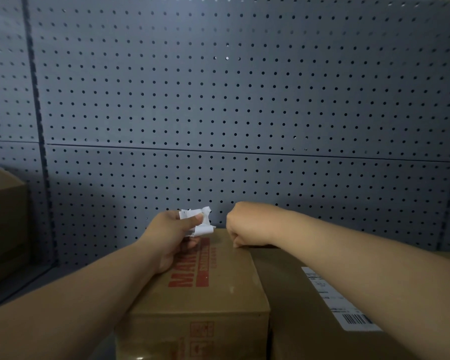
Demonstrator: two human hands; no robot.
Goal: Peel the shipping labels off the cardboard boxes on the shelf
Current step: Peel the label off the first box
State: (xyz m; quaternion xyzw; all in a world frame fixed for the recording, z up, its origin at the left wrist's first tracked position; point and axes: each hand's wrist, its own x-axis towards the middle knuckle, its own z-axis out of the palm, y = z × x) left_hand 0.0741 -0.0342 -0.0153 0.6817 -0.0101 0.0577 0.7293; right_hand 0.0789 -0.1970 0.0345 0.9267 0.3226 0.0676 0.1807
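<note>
1. Left hand (172, 235) raised, pinching crumpled white label scraps (199, 222) between thumb and fingers (192, 242).
2. Right hand (247, 224) curled into a fist, resting on the far right corner of a red-printed cardboard box (224, 287) lying below both sets of fingers.
3. Just right of the right fingers, touching that box: a second cardboard box (291, 294), with a barcoded shipping label (340, 300) stuck flat on top, partly behind the forearm.
4. Beyond the fingers: grey pegboard wall (244, 87).
5. Well left of the left fingers: a third box (3, 216) on the shelf (24, 289).

Both forearms extended forward; left hand (176, 231) pinches crumpled label (199, 220); right hand (247, 224) fisted.
</note>
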